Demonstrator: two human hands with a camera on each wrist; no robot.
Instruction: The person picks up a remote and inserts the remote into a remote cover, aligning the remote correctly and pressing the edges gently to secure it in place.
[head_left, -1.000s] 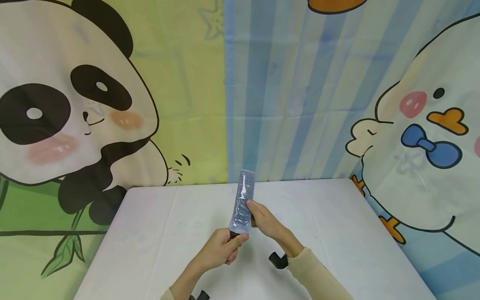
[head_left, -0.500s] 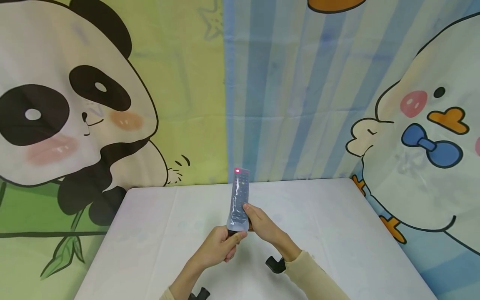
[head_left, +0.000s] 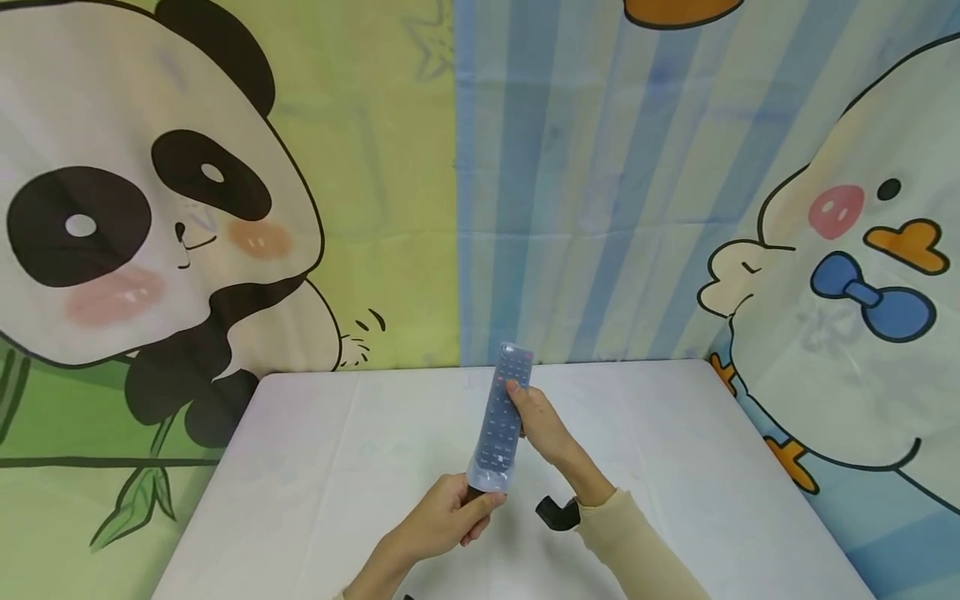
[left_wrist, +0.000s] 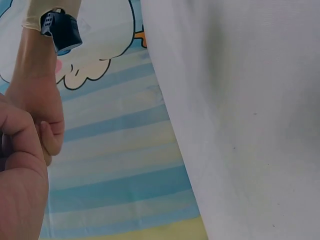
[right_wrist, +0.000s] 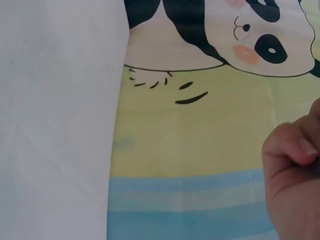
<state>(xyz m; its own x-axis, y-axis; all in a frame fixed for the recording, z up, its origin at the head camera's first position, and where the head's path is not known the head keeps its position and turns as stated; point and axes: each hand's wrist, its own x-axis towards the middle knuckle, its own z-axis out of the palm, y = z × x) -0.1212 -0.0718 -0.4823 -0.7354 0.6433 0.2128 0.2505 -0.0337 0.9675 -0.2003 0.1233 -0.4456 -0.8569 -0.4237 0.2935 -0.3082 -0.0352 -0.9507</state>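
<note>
A long remote control (head_left: 498,433) in a shiny clear plastic cover is held up over the table, buttons facing me, its top leaning slightly right. My left hand (head_left: 447,520) grips the bottom end, thumb in front, where a dark part shows just under the cover's lower edge. Higher up, my right hand (head_left: 546,427) holds the right side, with its thumb lying on the upper buttons and its other fingers hidden behind. Curled fingers of the left hand (left_wrist: 20,165) show in the left wrist view. Only part of the right hand (right_wrist: 295,185) enters the right wrist view.
A white-covered table (head_left: 337,467) lies beneath the hands. Behind it hangs a printed cloth with a panda (head_left: 225,292) on the left and a white bird (head_left: 840,358) on the right. A black wrist device (head_left: 558,514) sits by the right sleeve.
My right hand has moved up the remote, its thumb going from the lower to the upper buttons. The remote has shifted right, and the red light at its tip half a second ago is gone.
</note>
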